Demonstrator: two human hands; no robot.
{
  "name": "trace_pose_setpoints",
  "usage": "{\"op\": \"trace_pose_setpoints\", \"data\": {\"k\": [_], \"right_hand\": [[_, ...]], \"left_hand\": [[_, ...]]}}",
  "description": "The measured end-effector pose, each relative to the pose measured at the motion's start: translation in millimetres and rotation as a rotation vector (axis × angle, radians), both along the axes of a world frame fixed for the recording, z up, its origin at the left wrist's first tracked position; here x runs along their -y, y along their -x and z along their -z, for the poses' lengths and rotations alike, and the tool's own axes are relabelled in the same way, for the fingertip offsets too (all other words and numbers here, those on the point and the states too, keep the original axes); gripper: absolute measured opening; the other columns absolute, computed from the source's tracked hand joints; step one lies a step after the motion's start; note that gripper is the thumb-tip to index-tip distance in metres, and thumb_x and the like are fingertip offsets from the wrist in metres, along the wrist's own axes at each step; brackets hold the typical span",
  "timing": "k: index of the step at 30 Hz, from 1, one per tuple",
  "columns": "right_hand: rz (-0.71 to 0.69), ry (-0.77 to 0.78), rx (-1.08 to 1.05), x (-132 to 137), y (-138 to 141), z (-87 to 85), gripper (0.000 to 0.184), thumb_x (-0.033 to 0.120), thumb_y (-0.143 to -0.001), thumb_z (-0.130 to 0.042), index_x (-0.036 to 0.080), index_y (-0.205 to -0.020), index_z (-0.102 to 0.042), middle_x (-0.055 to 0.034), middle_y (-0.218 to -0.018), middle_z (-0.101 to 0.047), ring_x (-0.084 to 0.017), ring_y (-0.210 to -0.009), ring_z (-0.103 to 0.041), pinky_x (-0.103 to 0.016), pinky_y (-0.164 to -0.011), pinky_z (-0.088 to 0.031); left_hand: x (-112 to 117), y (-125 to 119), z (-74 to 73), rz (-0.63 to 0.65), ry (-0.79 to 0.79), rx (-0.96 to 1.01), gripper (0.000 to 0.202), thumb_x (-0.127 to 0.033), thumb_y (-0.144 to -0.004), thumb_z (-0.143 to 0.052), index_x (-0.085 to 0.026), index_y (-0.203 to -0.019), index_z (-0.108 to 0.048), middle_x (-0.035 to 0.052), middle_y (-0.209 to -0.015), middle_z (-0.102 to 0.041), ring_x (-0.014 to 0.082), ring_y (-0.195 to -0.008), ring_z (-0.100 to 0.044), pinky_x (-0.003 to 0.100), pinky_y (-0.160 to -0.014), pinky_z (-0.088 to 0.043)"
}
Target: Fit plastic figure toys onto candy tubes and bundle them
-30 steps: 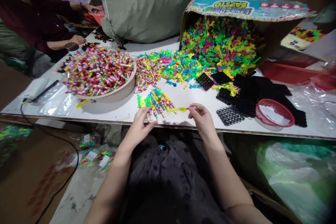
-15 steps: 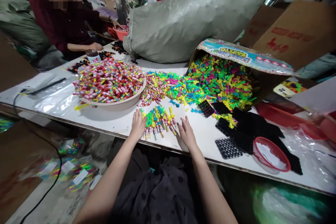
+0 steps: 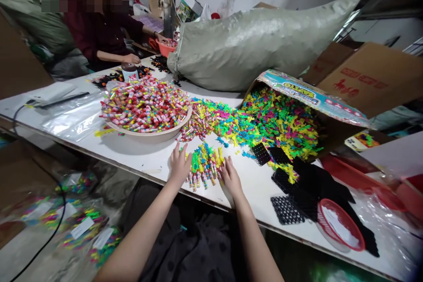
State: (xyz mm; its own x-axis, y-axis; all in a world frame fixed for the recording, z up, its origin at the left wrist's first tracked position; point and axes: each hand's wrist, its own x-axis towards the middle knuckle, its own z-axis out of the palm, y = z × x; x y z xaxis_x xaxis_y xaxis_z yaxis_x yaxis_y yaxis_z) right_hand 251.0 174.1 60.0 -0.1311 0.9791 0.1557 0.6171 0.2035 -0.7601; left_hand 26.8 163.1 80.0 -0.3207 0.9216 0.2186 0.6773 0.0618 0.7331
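Observation:
A small bunch of candy tubes with bright plastic toy tops (image 3: 205,167) lies near the front edge of the white table (image 3: 145,158). My left hand (image 3: 179,165) rests flat against the bunch's left side, fingers stretched out. My right hand (image 3: 231,178) presses flat against its right side, fingers also extended. The bunch sits squeezed between both hands. Behind it spreads a heap of neon plastic toy pieces (image 3: 251,123) spilling from a tipped cardboard box (image 3: 313,97). A round beige basin (image 3: 148,134) heaped with wrapped candy tubes stands to the left.
Black perforated trays (image 3: 287,209) and a red mesh basket (image 3: 340,229) lie at the right. A big grey sack (image 3: 257,44) fills the back. Another person (image 3: 102,35) sits at the far left end. Clear plastic bags (image 3: 76,121) lie left of the basin.
My right hand put down the yellow-topped piece. Both hands went flat beside the bunch and have pushed inward, gathering it tighter. The view has tilted upward.

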Motion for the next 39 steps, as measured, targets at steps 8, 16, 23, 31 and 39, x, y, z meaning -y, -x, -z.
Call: {"op": "trace_pose_setpoints", "data": {"k": [8, 16, 23, 31, 39], "right_hand": [[0.165, -0.030, -0.304, -1.1, -1.8, 5.0, 0.043, 0.044, -0.085, -0.039, 0.017, -0.113, -0.057, -0.0140, -0.136, -0.041, -0.025, -0.125, -0.039, -0.045, -0.101, -0.037], [0.182, -0.041, -0.251, 1.6, 0.8, -3.5, 0.038, 0.041, -0.085, -0.040, 0.016, -0.104, -0.061, -0.0145, -0.130, -0.048, -0.024, -0.120, -0.045, -0.043, -0.099, -0.038], [0.197, 0.009, -0.306, 1.8, 1.8, -6.6, 0.035, 0.039, -0.083, -0.042, 0.015, -0.100, -0.060, -0.0157, -0.129, -0.048, -0.023, -0.119, -0.046, -0.039, -0.100, -0.038], [0.015, -0.339, 0.063, 33.1, 26.9, -51.8, 0.044, 0.029, -0.083, -0.046, 0.022, -0.127, -0.042, -0.0113, -0.137, -0.040, -0.025, -0.127, -0.034, -0.044, -0.101, -0.030], [-0.169, -0.320, 0.248, -17.5, 39.2, -70.8, 0.025, 0.021, -0.084, -0.037, 0.016, -0.086, -0.061, -0.0070, -0.077, -0.063, -0.019, -0.077, -0.056, -0.032, -0.076, -0.039]], "left_hand": [[-55.3, 34.2, -15.5, -0.032, 0.024, -0.336, 0.030, -0.036, -0.082, -0.047, -0.021, -0.104, -0.060, 0.0097, -0.105, -0.059, 0.0284, -0.102, -0.047, 0.040, -0.087, -0.033], [-62.3, 28.0, -11.2, -0.058, 0.021, -0.347, 0.024, -0.032, -0.083, -0.046, -0.019, -0.096, -0.061, 0.0106, -0.099, -0.061, 0.0298, -0.102, -0.046, 0.042, -0.089, -0.029], [-65.8, 28.4, -15.5, -0.056, 0.028, -0.335, 0.020, -0.030, -0.081, -0.048, -0.018, -0.088, -0.063, 0.0098, -0.096, -0.063, 0.0287, -0.099, -0.049, 0.041, -0.088, -0.029], [9.1, -5.3, -62.1, 0.117, -0.143, -0.131, 0.013, -0.027, -0.079, -0.050, -0.019, -0.072, -0.058, 0.0034, -0.078, -0.062, 0.0202, -0.081, -0.055, 0.032, -0.073, -0.037], [67.0, -29.3, -67.9, 0.347, -0.077, 0.273, 0.026, -0.034, -0.089, -0.035, -0.020, -0.094, -0.056, 0.0058, -0.093, -0.061, 0.0198, -0.092, -0.054, 0.034, -0.083, -0.040]]}}
